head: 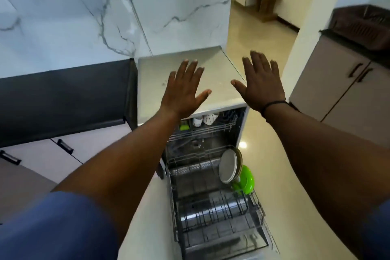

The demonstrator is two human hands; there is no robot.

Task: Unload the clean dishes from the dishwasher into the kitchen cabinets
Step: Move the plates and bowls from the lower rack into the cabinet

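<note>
The dishwasher stands open below me with its lower rack pulled out over the door. Grey plates stand on edge at the rack's far right, with a green dish right behind them. White cups and a small green item sit in the upper rack. My left hand and my right hand are both held out flat above the dishwasher's top, fingers spread, holding nothing.
A dark countertop with drawers below runs on the left under a marble wall. A cabinet with double doors stands on the right, a brown basket on top. A doorway opens ahead.
</note>
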